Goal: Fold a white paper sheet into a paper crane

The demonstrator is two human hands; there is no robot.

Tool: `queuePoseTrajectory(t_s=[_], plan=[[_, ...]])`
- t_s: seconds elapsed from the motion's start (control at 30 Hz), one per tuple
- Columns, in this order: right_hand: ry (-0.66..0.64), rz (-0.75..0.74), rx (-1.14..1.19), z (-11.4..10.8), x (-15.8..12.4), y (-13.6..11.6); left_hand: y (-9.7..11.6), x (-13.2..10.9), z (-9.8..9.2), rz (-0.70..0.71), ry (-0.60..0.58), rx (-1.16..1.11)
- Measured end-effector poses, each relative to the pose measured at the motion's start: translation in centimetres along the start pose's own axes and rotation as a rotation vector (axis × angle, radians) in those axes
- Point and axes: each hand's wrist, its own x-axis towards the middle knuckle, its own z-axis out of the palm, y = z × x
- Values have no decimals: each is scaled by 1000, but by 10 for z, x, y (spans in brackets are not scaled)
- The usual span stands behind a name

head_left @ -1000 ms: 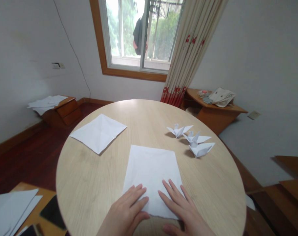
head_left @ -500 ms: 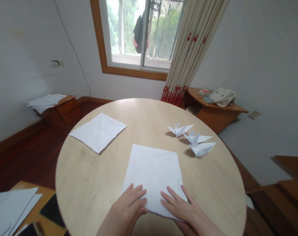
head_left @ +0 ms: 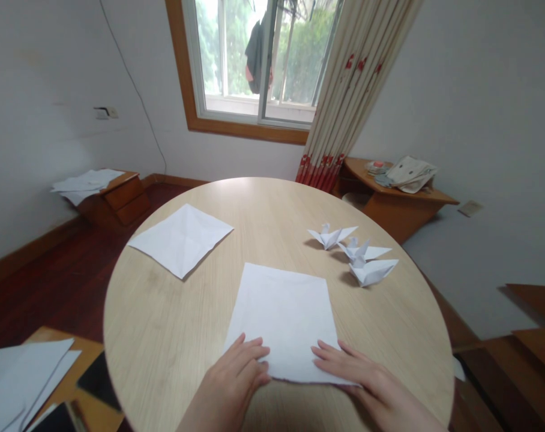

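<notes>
Steadying the near sheet seemed the step; I couldn't tell whether left fingers or right fingers gripped; next likely needed even pressure

Beyond the sheet lies open table — paper cranes (three) block far right.

On the round table, our left hand covers one corner of the paper sheet; beyond the table, we see the window cropped at top.
</notes>
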Motion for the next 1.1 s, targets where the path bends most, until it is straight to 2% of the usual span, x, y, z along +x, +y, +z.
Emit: queuePoseTrajectory(t_s=[0.13, 0.27, 0.4, 0.73, 0.9, 1.1], plan=[[64, 113, 94, -8, 9, -12, 2, -1, 0, -22, 11, -5], [249, 247, 80, -4, 16, -17, 3, -1, -1, -53, 23, 14], [406, 300, 18, 4, 20, -15, 3, 1, -3, -98, 45, 1], [578, 261, -110, 13, 22, -7, 6, 0, -3, -192, 21, 15], [594, 258, -143, 14, 21, -4, 3, -3, -2, -212, 20, 63], [691, 187, -242, 24, 21, -17, 3, -3, 0, -224, 0, 60]])
